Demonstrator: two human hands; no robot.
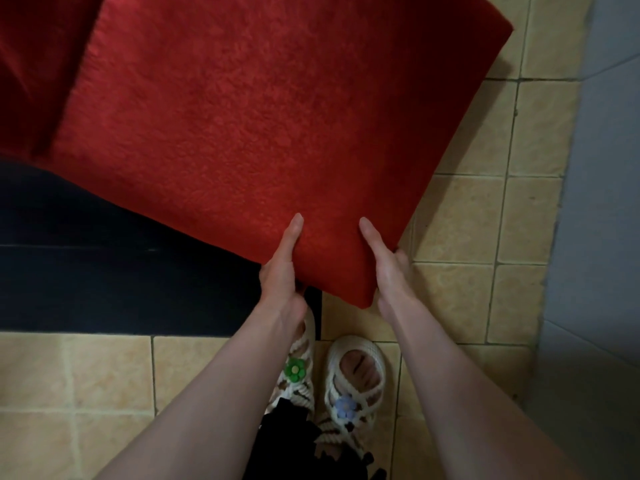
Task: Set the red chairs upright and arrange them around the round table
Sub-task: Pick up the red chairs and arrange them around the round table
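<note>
The red chair (pixel 242 116) has its plush seat over the beige tiled floor (pixel 460 220) beside a grey wall (pixel 606 168). The left grip (pixel 282 268) and right grip (pixel 388 268) clasp its near corner, thumbs on top and fingers underneath. A black mat (pixel 104 271) lies along the floor's left side.

The red chair seat (pixel 242 116) fills the upper view; a strip of tiled floor (pixel 485 220) lies open between it and the grey wall (pixel 595 202) on the right.
</note>
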